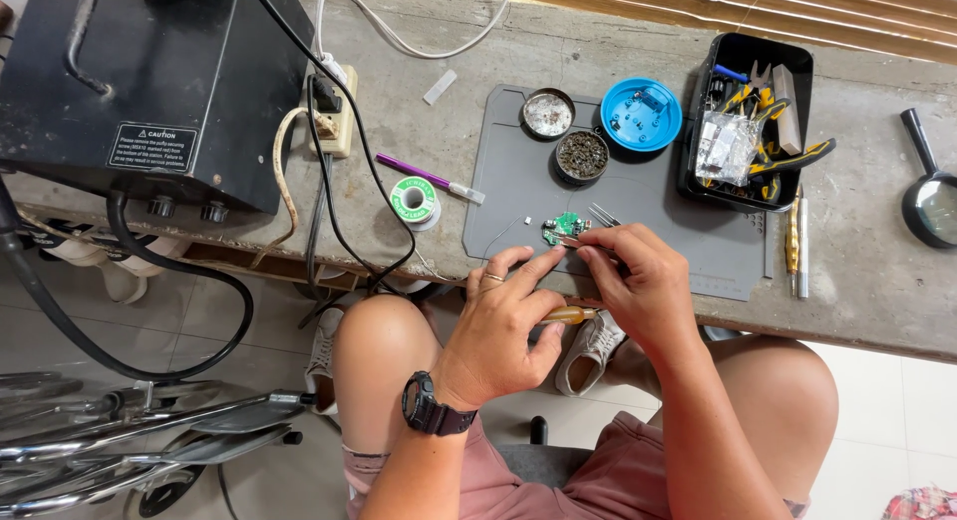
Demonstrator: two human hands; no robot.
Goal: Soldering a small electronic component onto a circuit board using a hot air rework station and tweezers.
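Both hands on a small green circuit board (565, 228) at the near edge of a grey work mat (518, 196).

Left hand (503, 326): index finger stretched out, tip touching the mat just left of the board; other fingers curled around an amber-handled tool (568, 315) tucked in the palm. Right hand (633, 281): fingers pinched shut on metal tweezers (596, 221), tips at the board's right edge. Board lies flat on the mat, just ahead of both hands' fingertips. Further ahead: two open round tins (564, 133) and a blue round lid (641, 114). Ahead-right of the right hand: black tray (743, 51) with pliers and small parts. Left of the left hand: solder spool (414, 199) and a purple-handled knife (429, 178) on the counter (867, 261). Far left: black station box (150, 81).
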